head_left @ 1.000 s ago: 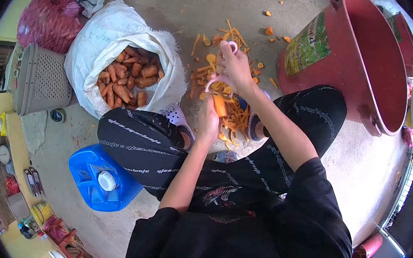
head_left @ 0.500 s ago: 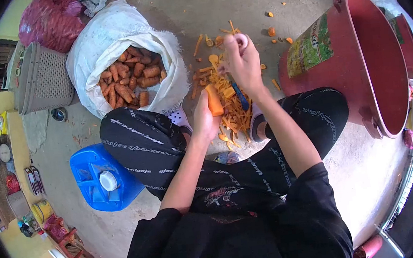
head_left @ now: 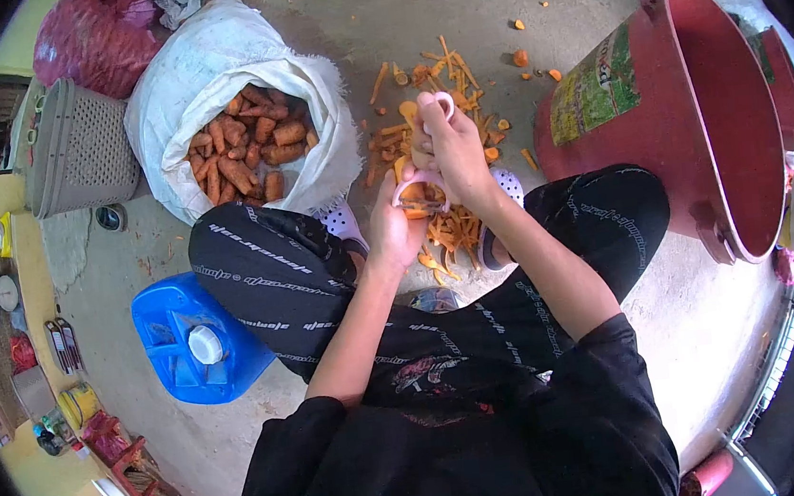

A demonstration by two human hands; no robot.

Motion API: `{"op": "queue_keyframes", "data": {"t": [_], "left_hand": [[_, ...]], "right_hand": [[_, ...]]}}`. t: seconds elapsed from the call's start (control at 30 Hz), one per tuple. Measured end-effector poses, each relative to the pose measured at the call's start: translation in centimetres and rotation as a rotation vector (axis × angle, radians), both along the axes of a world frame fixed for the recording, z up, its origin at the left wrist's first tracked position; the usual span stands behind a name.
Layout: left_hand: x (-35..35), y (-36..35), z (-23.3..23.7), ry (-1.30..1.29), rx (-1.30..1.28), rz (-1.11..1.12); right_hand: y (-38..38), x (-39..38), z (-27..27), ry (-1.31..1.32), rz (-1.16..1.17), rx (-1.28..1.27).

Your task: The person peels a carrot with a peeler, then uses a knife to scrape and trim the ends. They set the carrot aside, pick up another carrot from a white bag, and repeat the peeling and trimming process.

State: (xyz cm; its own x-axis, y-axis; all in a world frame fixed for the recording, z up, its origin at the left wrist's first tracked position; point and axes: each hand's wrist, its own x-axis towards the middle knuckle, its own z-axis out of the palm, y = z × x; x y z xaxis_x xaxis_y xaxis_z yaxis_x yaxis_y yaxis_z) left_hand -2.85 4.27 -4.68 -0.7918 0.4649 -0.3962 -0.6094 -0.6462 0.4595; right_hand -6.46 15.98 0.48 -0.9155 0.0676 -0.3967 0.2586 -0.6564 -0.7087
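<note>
My left hand (head_left: 395, 231) is closed around a peeled orange carrot (head_left: 417, 210) between my knees. My right hand (head_left: 458, 154) grips a pink peeler (head_left: 398, 193), whose wide head lies across the carrot; the ring at its handle end sticks out past my thumb. Part of the carrot is hidden by the peeler and my fingers. Below and beyond my hands, a heap of orange peelings (head_left: 456, 233) is spread on the floor.
At the left front stands an open white sack (head_left: 199, 76) of unpeeled carrots (head_left: 262, 132), beside a grey basket (head_left: 86, 144). A blue jerrycan (head_left: 177, 341) is near my left knee. On the right, a large red bin (head_left: 614, 122) leans with its mouth facing sideways.
My right hand has come down and left, bringing the peeler from above the heap onto the carrot. My left hand still holds the carrot in nearly the same place.
</note>
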Motion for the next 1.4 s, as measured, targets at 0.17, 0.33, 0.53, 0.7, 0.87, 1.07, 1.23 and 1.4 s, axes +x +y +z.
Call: {"op": "queue_keyframes", "data": {"t": [0.17,0.33,0.53,0.7,0.87,1.07,1.23,1.4], "left_hand": [[0.9,0.4,-1.0,-0.021,-0.148,-0.009],[1.2,0.5,-0.7,0.082,-0.309,-0.139],[0.9,0.6,-1.3,0.003,-0.311,-0.045],[0.2,0.1,-1.4,-0.053,-0.125,-0.027],[0.3,-0.1,-1.3,0.025,-0.005,0.020],[0.0,0.0,-0.5,-0.075,0.060,0.047],[1.1,0.3,-0.5,-0.006,-0.061,0.050],[0.9,0.3,-2.0,-0.001,-0.266,0.027]], "right_hand": [[1.3,-2.2,-0.9,0.011,-0.072,0.063],[4.4,-5.1,-5.0,0.059,-0.181,0.515],[4.0,-4.5,-5.6,0.270,-0.211,1.274],[1.5,-1.6,0.5,0.114,-0.140,0.101],[0.4,0.3,0.8,0.039,-0.045,-0.023],[-0.4,0.5,0.7,0.046,-0.031,0.048],[0.7,-1.0,0.0,0.031,-0.158,0.163],[1.8,-3.6,-2.7,0.089,-0.147,0.269]]}}
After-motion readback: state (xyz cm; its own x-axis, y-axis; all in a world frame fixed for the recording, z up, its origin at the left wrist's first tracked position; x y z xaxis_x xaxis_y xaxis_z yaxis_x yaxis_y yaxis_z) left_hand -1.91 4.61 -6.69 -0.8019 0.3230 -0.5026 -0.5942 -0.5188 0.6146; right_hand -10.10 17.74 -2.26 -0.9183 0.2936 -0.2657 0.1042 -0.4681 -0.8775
